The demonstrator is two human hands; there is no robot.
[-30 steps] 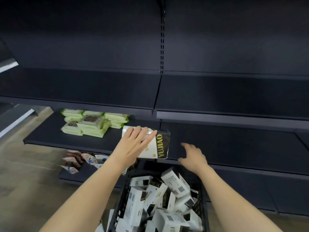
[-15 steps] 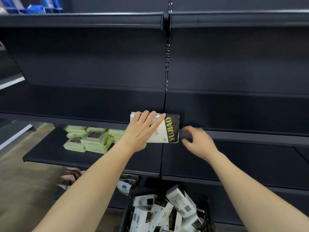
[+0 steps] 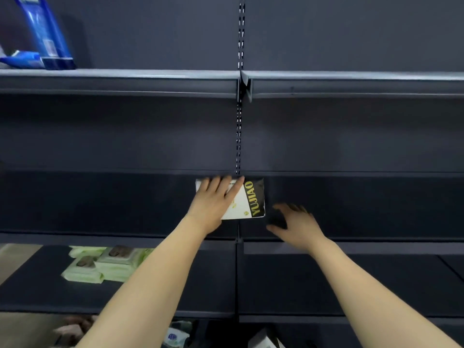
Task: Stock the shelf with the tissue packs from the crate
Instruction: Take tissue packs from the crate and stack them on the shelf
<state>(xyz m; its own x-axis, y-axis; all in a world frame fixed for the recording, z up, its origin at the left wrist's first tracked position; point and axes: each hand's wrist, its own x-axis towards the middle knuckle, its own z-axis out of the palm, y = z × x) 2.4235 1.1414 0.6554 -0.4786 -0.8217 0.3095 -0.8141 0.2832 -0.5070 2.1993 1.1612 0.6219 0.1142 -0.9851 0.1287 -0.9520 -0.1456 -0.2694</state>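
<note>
The left hand [image 3: 213,203] lay on the face of a white and black tissue pack [image 3: 247,200] lettered YUJIAO, its straight fingers [image 3: 234,189] pressed along the top of the pack; whether the thumb hooked behind it could not be told. The pack stood on edge on the dark middle shelf [image 3: 100,204], against the back panel just under the slotted upright [image 3: 239,136]. To the right of the pack, near it but apart, the right hand [image 3: 297,226] hovered over the same shelf with fingers loosely spread, holding nothing. Below and left of the left forearm, green packs [image 3: 100,263] lay stacked on the lower shelf [image 3: 326,280]. Far above, at the upper left, blue packages [image 3: 42,33] stood on the top shelf [image 3: 150,81].
</note>
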